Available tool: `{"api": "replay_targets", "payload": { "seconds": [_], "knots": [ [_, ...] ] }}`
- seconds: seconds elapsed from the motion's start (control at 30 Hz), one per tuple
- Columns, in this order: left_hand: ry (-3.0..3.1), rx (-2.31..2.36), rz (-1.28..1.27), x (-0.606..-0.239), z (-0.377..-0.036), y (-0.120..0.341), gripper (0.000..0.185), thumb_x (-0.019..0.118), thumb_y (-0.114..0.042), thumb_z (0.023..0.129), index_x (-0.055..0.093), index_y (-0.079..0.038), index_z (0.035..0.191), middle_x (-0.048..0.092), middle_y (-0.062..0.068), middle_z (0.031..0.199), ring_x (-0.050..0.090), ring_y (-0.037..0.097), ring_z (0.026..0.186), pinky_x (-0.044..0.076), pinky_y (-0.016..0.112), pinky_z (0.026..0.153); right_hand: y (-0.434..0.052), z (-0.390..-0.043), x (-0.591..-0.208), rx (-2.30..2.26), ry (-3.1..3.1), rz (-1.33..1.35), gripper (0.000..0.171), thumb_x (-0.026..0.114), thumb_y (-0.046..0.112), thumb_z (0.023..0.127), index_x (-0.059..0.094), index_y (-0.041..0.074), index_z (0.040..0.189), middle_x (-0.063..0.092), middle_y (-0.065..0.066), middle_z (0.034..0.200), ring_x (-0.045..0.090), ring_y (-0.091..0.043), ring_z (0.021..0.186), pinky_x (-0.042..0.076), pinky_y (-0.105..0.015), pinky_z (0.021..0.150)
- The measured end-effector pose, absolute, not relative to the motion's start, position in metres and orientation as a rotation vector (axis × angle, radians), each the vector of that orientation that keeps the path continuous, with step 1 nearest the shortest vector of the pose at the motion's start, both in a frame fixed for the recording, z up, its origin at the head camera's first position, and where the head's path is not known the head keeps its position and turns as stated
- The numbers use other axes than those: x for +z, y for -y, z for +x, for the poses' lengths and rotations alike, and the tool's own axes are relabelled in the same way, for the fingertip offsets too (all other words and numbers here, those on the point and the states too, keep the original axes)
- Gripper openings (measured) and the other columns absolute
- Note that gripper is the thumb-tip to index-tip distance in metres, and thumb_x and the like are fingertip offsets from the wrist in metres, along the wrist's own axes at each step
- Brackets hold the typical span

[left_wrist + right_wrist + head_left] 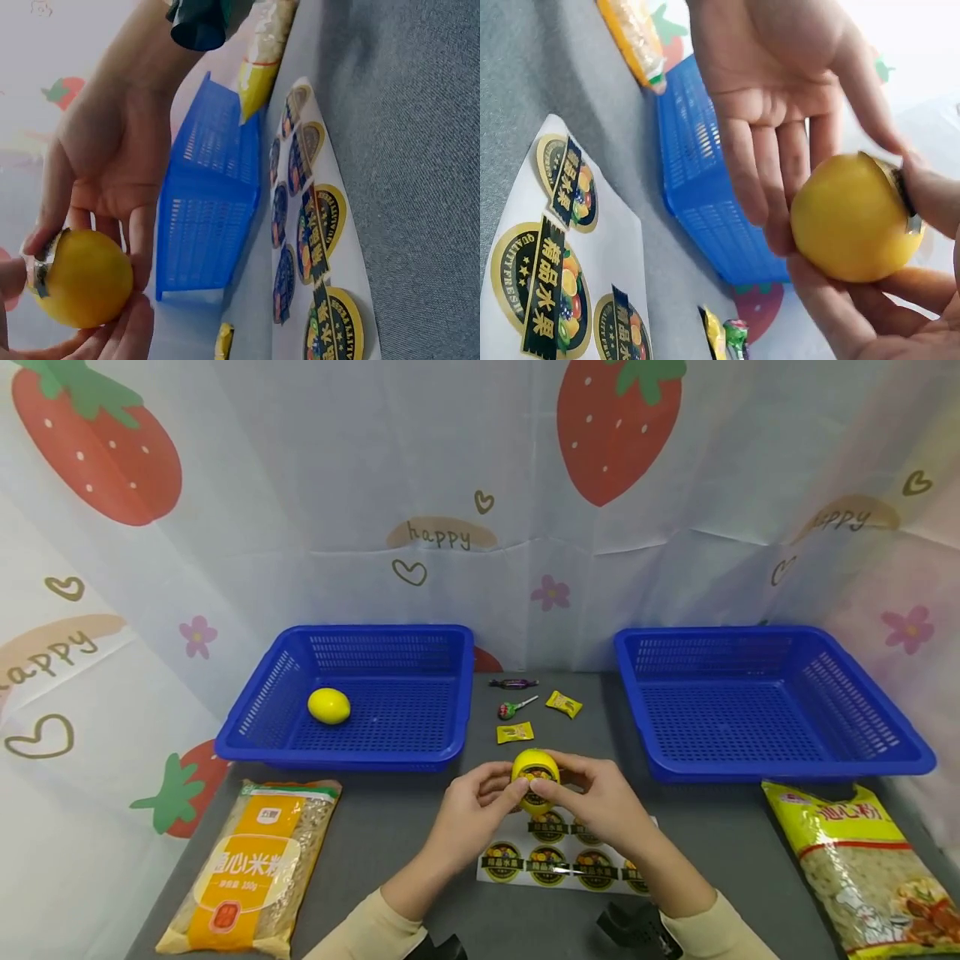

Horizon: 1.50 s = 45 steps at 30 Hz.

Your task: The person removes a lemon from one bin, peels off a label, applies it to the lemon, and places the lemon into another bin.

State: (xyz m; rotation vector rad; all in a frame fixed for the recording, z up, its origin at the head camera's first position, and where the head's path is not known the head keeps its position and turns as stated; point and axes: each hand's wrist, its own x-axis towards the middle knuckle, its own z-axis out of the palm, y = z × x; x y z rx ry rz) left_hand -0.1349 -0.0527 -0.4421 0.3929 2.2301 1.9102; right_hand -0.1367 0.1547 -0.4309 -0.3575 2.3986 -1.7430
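Note:
A yellow lemon (536,781) is held above the table's middle by both hands. My left hand (491,789) cups it from the left, fingers behind it and thumb at the front. My right hand (577,789) grips it from the right, thumb on a round dark label (537,775) stuck on the fruit. In the left wrist view the lemon (79,279) shows the label's edge (43,262); in the right wrist view the lemon (851,217) rests against the fingers. A white sheet of round stickers (562,860) lies right below the hands.
A blue basket (352,643) at the left holds a second lemon (328,705). Another blue basket (772,643) stands at the right. Small wrapped sweets (515,732) and a lollipop (512,708) lie between them. Noodle packs lie at front left (251,868) and front right (862,860).

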Motion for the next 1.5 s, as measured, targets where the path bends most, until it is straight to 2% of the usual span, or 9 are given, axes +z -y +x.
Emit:
{"api": "replay_targets", "payload": {
  "seconds": [0.13,0.23,0.37,0.67,0.8,0.93,1.0,1.33,1.5],
  "knots": [
    [-2.135,1.943,0.413,-0.443,-0.137,0.054,0.05,0.068,-0.033,0.098,0.06,-0.003,0.136,0.071,0.016,0.12,0.072,0.023,0.107,0.059,0.028,0.085,-0.153,-0.138,-0.43,-1.768,-2.395,-0.382,0.049,0.071,0.036,0.095,0.063,0.013,0.137,0.069,-0.01,0.128,0.069,-0.021,0.107,0.06,-0.033,0.081],
    [-2.133,1.942,0.426,-0.444,-0.138,0.055,0.049,0.072,-0.031,0.095,0.063,-0.003,0.134,0.073,0.015,0.113,0.073,0.021,0.101,0.06,0.03,0.085,-0.153,-0.138,-0.43,-1.796,-2.356,-0.353,0.046,0.072,0.034,0.094,0.066,0.014,0.135,0.072,-0.01,0.122,0.068,-0.018,0.086,0.057,-0.028,0.065],
    [-2.08,1.975,0.419,-0.446,-0.138,0.056,0.049,0.073,-0.027,0.094,0.063,0.0,0.134,0.074,0.018,0.111,0.074,0.022,0.099,0.06,0.032,0.083,-0.155,-0.137,-0.43,-1.845,-2.27,-0.309,0.047,0.073,0.033,0.094,0.065,0.014,0.136,0.074,-0.013,0.118,0.056,-0.018,0.062,0.039,-0.023,0.043],
    [-1.967,2.002,0.428,-0.449,-0.137,0.059,0.049,0.069,-0.023,0.097,0.059,0.004,0.137,0.07,0.025,0.116,0.073,0.021,0.1,0.059,0.043,0.087,-0.156,-0.135,-0.434,-1.891,-2.186,-0.282,0.048,0.07,0.03,0.096,0.061,0.01,0.14,0.071,-0.017,0.122,0.074,-0.021,0.09,0.031,-0.019,0.041],
    [-1.935,2.014,0.42,-0.448,-0.137,0.059,0.048,0.067,-0.024,0.098,0.06,0.004,0.137,0.07,0.025,0.118,0.073,0.02,0.1,0.059,0.039,0.087,-0.157,-0.136,-0.436,-1.939,-2.163,-0.307,0.046,0.069,0.027,0.098,0.061,0.007,0.138,0.07,-0.02,0.123,0.076,-0.024,0.09,0.043,-0.02,0.046],
    [-1.914,2.024,0.419,-0.449,-0.138,0.059,0.047,0.066,-0.024,0.098,0.06,0.005,0.135,0.069,0.026,0.12,0.073,0.02,0.101,0.06,0.035,0.086,-0.158,-0.136,-0.437,-1.993,-2.133,-0.359,0.043,0.066,0.023,0.1,0.06,0.002,0.137,0.066,-0.022,0.128,0.075,-0.022,0.096,0.061,-0.031,0.069],
    [-1.905,2.029,0.423,-0.449,-0.138,0.059,0.047,0.065,-0.024,0.099,0.06,0.007,0.134,0.068,0.027,0.121,0.073,0.022,0.102,0.06,0.035,0.086,-0.158,-0.136,-0.438,-2.01,-2.125,-0.378,0.042,0.064,0.022,0.1,0.06,0.002,0.137,0.065,-0.023,0.13,0.074,-0.021,0.099,0.061,-0.038,0.081],
    [-1.83,2.012,0.446,-0.443,-0.139,0.059,0.047,0.06,-0.026,0.102,0.059,0.007,0.134,0.065,0.027,0.127,0.071,0.026,0.108,0.058,0.035,0.091,-0.163,-0.137,-0.431,-1.886,-2.297,-0.428,0.038,0.057,0.032,0.104,0.069,0.005,0.128,0.061,-0.011,0.139,0.072,-0.017,0.106,0.061,-0.038,0.082],
    [-1.827,2.051,0.406,-0.444,-0.139,0.056,0.047,0.058,-0.027,0.104,0.057,0.007,0.136,0.064,0.025,0.129,0.069,0.024,0.112,0.056,0.034,0.094,-0.163,-0.136,-0.427,-1.839,-2.28,-0.491,0.044,0.057,0.031,0.105,0.058,0.007,0.142,0.06,-0.015,0.141,0.072,-0.019,0.107,0.06,-0.034,0.084]
  ]
}}
